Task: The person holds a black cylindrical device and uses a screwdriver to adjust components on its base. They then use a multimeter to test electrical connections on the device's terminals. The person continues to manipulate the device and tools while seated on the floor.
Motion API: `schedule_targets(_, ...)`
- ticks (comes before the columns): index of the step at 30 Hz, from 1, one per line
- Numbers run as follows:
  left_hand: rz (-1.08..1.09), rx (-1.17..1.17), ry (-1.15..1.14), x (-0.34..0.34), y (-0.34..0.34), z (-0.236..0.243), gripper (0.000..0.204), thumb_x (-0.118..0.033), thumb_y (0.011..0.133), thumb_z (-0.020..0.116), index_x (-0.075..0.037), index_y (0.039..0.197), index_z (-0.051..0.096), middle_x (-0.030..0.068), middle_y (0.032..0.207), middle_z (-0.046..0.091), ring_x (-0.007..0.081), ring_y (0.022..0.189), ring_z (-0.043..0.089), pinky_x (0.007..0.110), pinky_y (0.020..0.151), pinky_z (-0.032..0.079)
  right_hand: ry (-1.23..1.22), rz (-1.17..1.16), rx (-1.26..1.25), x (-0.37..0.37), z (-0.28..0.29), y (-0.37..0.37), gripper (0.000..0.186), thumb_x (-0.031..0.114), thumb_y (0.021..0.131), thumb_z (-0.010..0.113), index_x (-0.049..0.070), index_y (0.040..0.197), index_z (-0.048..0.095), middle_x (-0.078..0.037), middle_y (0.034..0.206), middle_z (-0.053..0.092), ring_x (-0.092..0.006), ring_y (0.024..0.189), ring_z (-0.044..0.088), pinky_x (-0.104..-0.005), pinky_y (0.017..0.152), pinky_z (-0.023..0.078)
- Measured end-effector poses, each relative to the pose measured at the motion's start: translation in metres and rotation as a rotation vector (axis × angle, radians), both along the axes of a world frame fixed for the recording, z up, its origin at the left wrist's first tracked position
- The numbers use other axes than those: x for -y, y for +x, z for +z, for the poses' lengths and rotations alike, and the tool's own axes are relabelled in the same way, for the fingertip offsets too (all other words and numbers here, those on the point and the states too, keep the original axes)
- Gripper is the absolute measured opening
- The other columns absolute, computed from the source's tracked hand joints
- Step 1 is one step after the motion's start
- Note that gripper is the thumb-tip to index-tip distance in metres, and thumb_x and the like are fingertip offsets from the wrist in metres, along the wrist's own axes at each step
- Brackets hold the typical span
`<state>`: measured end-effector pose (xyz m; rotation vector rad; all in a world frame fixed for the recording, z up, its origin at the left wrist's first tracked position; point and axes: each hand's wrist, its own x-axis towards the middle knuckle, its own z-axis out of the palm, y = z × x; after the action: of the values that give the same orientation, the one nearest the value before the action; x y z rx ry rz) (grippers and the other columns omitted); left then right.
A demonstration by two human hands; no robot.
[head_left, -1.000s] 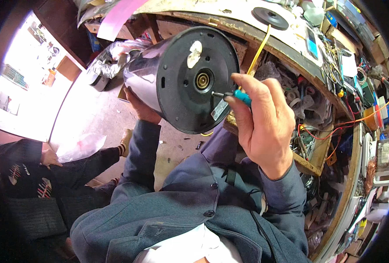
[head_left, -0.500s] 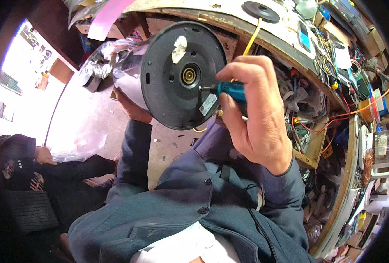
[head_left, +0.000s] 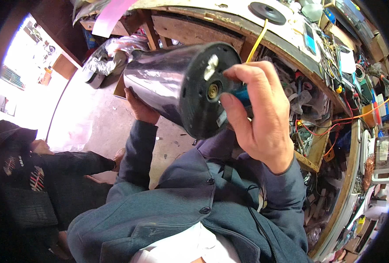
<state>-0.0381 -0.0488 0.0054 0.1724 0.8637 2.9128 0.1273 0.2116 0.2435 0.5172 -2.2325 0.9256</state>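
Note:
A shiny metal electric kettle (head_left: 157,79) is tilted on its side in front of me, its black underside (head_left: 199,103) turned to the right. Set in the middle of that underside is a round brass-coloured connector (head_left: 213,91). My left hand (head_left: 142,108) supports the kettle's body from below, fingers against its metal wall. Between the thumb and fingers of my right hand (head_left: 266,118) is a screwdriver with a teal handle (head_left: 243,96), pointing at the underside. Its tip is hidden, so I cannot tell whether it touches a screw.
On the workbench (head_left: 181,9) ahead lies a black disc-shaped base (head_left: 267,13) with a yellow cord (head_left: 258,40) hanging over the edge. Tools, wires and parts crowd the shelves at the right. At the left sits another person in dark clothes (head_left: 50,188). A plastic-wrapped bundle (head_left: 111,57) rests behind the kettle.
The kettle has turned so that its underside, which faced me, now points more to the right and its metal side shows. My right hand stays at the underside with the screwdriver.

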Motion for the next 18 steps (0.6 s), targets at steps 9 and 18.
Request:
schedule_targets(9, 0.018, 0.143, -0.033, -0.028, 0.023, 0.013, 0.075, -0.074, 0.099, 0.055, -0.022, 0.154, 0.053, 0.001, 0.154, 0.058, 0.03, 0.142, 0.053, 0.055, 0.119, 0.039, 0.07, -0.102, -0.025, -0.011, -0.027, 0.01, 0.029, -0.004, 0.088, 0.075, 0.0, 0.116, 0.066, -0.018, 0.108, 0.061, -0.0353, 0.095, 0.063, -0.0393, 0.083, 0.054)
schedule_targets(18, 0.001, 0.225, -0.009, -0.001, 0.026, -0.023, 0.072, -0.071, 0.101, 0.051, -0.023, 0.155, 0.052, -0.0004, 0.156, 0.058, 0.0285, 0.146, 0.05, 0.055, 0.123, 0.035, 0.022, -0.033, 0.058, 0.0, -0.017, -0.004, 0.029, 0.0, 0.091, 0.074, 0.0, 0.119, 0.067, -0.019, 0.111, 0.061, -0.0377, 0.096, 0.064, -0.0392, 0.082, 0.054)
